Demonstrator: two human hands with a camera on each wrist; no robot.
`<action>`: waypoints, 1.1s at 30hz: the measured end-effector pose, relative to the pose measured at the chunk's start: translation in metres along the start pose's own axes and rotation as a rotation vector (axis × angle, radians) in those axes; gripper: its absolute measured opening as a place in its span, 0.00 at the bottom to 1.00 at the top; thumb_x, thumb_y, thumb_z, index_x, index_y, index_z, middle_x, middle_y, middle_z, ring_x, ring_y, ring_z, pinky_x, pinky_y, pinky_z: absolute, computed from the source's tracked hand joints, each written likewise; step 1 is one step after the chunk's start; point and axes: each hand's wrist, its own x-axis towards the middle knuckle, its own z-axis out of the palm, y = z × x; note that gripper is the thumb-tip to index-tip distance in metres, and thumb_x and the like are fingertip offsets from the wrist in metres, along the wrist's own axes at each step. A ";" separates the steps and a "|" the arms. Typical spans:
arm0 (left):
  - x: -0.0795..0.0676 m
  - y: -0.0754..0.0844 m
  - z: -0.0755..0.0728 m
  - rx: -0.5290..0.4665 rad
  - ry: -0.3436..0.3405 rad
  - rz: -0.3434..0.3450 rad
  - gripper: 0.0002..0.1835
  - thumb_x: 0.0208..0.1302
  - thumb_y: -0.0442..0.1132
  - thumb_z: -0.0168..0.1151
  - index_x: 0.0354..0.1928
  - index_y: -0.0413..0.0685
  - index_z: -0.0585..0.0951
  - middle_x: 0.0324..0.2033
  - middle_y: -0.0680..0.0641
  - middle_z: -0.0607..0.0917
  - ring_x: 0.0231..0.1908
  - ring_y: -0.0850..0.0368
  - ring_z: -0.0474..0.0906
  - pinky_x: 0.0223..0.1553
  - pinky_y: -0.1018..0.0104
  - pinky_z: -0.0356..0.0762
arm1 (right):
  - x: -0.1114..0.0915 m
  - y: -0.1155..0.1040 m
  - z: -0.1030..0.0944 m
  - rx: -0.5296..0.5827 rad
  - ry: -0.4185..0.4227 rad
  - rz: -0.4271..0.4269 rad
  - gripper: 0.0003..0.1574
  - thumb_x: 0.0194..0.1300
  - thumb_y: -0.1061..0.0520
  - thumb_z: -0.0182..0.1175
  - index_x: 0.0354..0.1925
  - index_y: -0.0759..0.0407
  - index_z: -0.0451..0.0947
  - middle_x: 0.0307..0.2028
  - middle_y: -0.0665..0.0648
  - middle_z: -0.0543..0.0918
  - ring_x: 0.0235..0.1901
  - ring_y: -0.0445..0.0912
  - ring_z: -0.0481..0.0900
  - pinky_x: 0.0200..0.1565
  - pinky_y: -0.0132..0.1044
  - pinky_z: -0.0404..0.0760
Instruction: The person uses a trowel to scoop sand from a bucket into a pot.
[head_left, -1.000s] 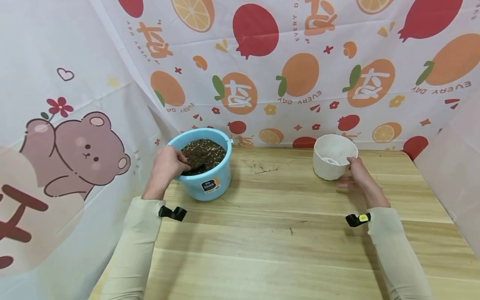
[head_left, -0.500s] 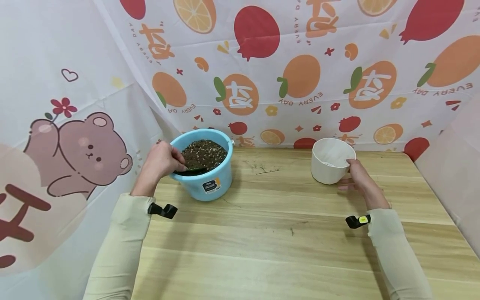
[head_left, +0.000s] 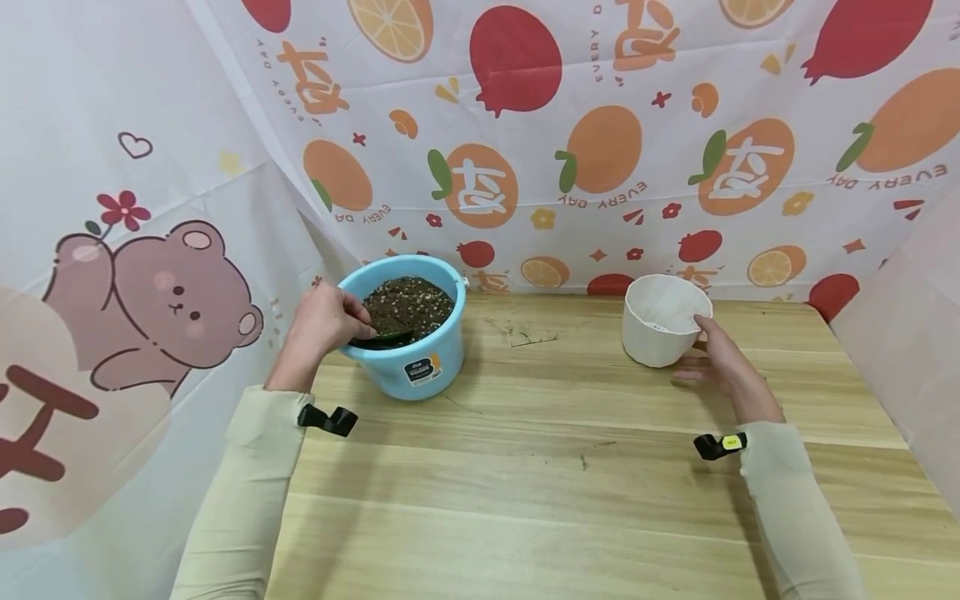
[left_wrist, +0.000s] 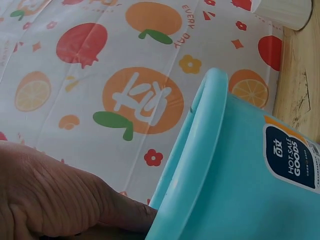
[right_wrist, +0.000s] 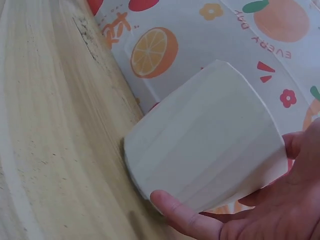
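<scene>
My left hand (head_left: 322, 327) is at the near-left rim of a light blue bucket (head_left: 420, 367) filled with dark, speckled soil (head_left: 412, 308). Its fingers pinch a dark green tool (head_left: 392, 337), seemingly a small trowel, lying against the soil; most of it is hidden. In the left wrist view, the bucket's wall (left_wrist: 250, 175) hides the fingertips. My right hand (head_left: 723, 362) holds a white plant pot (head_left: 654, 337) by its right side, thumb at the rim. In the right wrist view, a finger (right_wrist: 172, 207) lies along the lower wall of the pot (right_wrist: 205, 140).
A wooden table (head_left: 525, 475) carries both containers. Bits of dark debris (head_left: 532, 337) lie between them, with smaller specks (head_left: 583, 460) nearer the front. A fruit-printed cloth (head_left: 525, 167) hangs behind, and a bear-printed cloth (head_left: 180, 292) stands close on the left.
My left hand has shifted left and slightly up at the bucket rim, and more of the green tool shows. The white pot has come slightly nearer and shows less of its inner bottom.
</scene>
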 end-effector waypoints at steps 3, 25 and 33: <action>0.001 -0.001 0.000 0.000 -0.007 -0.004 0.07 0.52 0.37 0.79 0.31 0.42 0.89 0.29 0.43 0.90 0.38 0.45 0.80 0.31 0.66 0.73 | 0.000 0.004 0.002 0.089 -0.008 -0.001 0.54 0.74 0.25 0.36 0.80 0.39 0.20 0.79 0.73 0.28 0.77 0.72 0.47 0.67 0.63 0.70; -0.007 0.005 0.016 0.004 0.045 0.078 0.04 0.54 0.32 0.74 0.33 0.39 0.91 0.30 0.40 0.91 0.35 0.43 0.86 0.35 0.55 0.83 | 0.001 0.004 0.013 0.215 0.048 -0.009 0.53 0.75 0.26 0.33 0.80 0.41 0.18 0.79 0.71 0.28 0.79 0.68 0.40 0.76 0.61 0.51; -0.015 0.000 0.022 0.001 0.083 0.159 0.05 0.55 0.31 0.73 0.34 0.37 0.90 0.32 0.38 0.91 0.36 0.42 0.88 0.38 0.50 0.85 | 0.001 0.003 0.013 0.204 0.059 0.002 0.51 0.75 0.26 0.33 0.80 0.38 0.21 0.80 0.70 0.30 0.79 0.67 0.43 0.76 0.62 0.52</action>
